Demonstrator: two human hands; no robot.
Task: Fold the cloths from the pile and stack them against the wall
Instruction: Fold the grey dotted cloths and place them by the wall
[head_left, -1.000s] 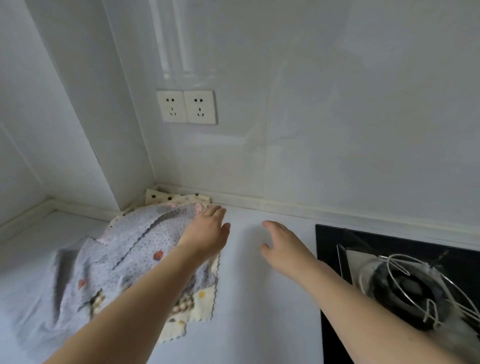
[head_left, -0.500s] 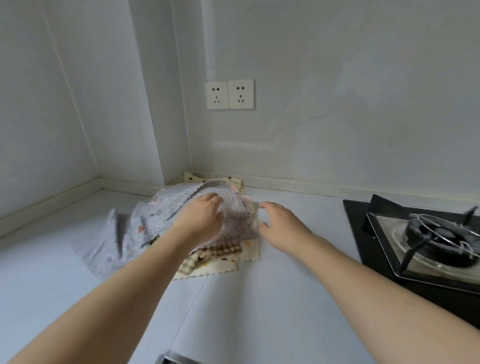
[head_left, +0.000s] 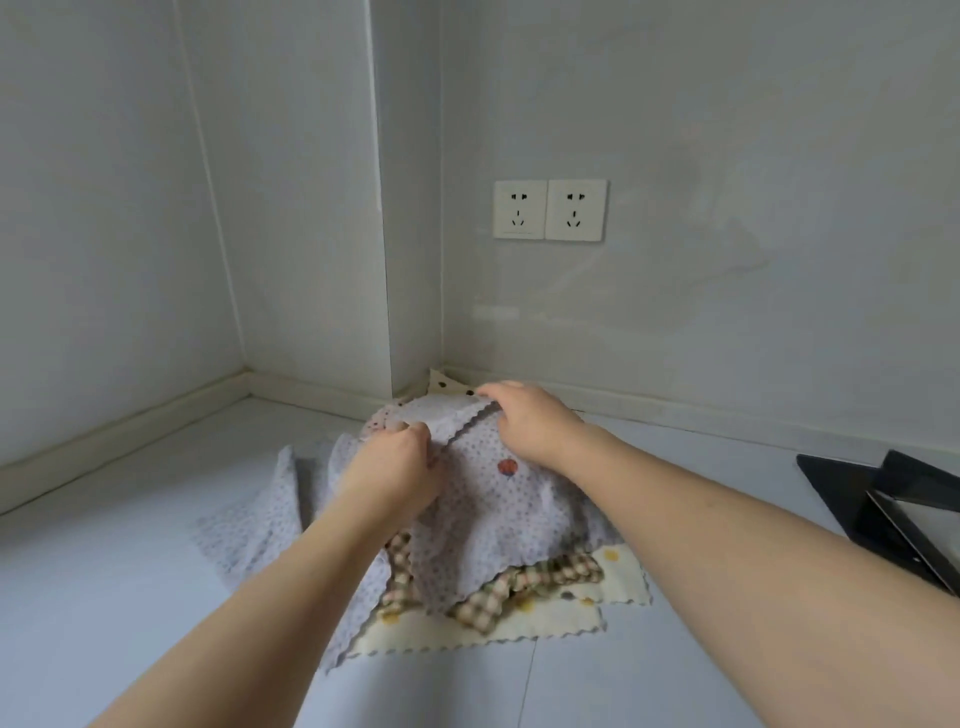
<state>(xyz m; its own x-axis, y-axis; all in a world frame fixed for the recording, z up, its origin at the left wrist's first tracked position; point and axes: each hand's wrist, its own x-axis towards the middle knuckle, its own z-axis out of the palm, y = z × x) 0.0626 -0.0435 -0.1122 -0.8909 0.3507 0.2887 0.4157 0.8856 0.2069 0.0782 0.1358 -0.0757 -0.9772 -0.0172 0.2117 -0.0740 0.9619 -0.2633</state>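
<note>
Nearest the camera, two bare forearms are seen coming in from 7 and 4 o'clock over the pale counter (head_left: 130, 597). A bit further in, at about 6 o'clock of the pile, a cream cloth with zigzag edges (head_left: 493, 629) is laid flat on the counter, with a crumpled checked cloth (head_left: 498, 592) on top of it. Over both of those a grey dotted cloth (head_left: 493, 519) is draped, with a loose flap spilled out toward 9 o'clock. Its upper edge is gripped by the left hand (head_left: 397, 473), fingers curled tight round a bunch of fabric, and pinched at 1 o'clock from there by the right hand (head_left: 530, 423), fingers hooked over the scalloped hem. Behind the hands, a corner of a cream spotted cloth (head_left: 441, 387) is tucked right into the wall corner. A black stove edge (head_left: 883, 499) is seen at 3 o'clock, and a double socket (head_left: 549, 210) is mounted on the wall at 12.
</note>
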